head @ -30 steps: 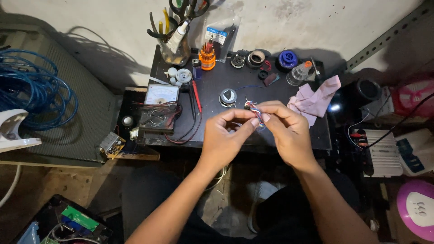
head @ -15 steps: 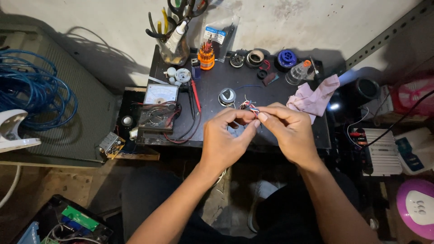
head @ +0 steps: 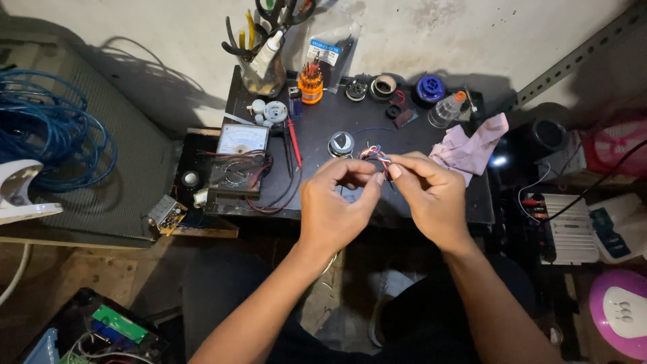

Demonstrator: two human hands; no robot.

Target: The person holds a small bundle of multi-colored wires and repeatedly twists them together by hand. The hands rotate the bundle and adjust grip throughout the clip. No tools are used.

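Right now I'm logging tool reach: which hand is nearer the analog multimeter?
Left. The left hand is just right of the multimeter, pinching the small bundle of coloured wires. The right hand pinches the same bundle from farther right.

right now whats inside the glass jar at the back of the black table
The glass jar holds pliers handles and a white glue bottle; their lower ends are hidden.

A small dark table (head: 323,128) stands against a pale, stained wall (head: 438,34). To its left lies a grey ribbed panel (head: 128,168) bearing a blue cable coil (head: 54,135). Below shows a worn wooden floor (head: 60,276). A slotted metal rail (head: 579,54) slants at upper right. Light falls from above, casting shadows on the wall.
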